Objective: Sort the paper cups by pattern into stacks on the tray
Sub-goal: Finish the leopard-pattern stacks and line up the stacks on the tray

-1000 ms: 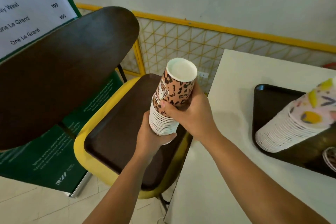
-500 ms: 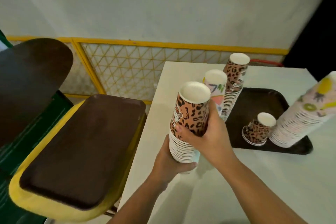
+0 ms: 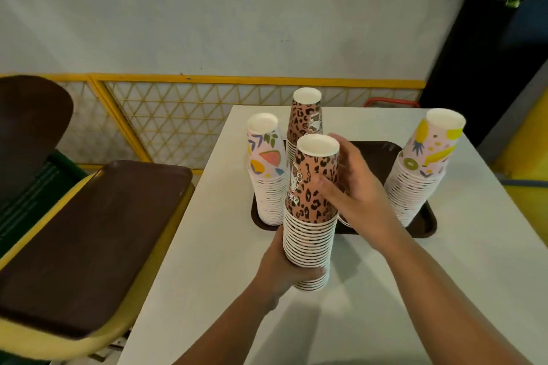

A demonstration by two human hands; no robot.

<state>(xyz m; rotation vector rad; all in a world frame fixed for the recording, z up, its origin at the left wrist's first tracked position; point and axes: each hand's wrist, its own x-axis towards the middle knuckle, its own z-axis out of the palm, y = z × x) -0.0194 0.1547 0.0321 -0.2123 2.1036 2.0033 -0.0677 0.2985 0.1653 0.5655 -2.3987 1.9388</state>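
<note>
I hold a tall upside-down stack of leopard-print cups (image 3: 311,204) above the white table (image 3: 444,290), just in front of the dark tray (image 3: 382,151). My left hand (image 3: 281,270) grips its lower rims. My right hand (image 3: 353,187) wraps around the top cup from the right. On the tray stand a fruit-pattern stack (image 3: 267,172) at the left, a second leopard stack (image 3: 307,118) behind it, and a leaning fruit-pattern stack (image 3: 421,169) at the right. My right hand hides most of a short leopard stack on the tray.
A yellow chair with a brown seat (image 3: 89,240) stands left of the table. A yellow lattice rail (image 3: 178,115) runs along the wall behind. A dark planter with green leaves (image 3: 492,24) is at the far right.
My hands carried the leopard stack from over the chair to the right, to the tray's front edge. My view turned right with it, bringing the whole tray into sight.
</note>
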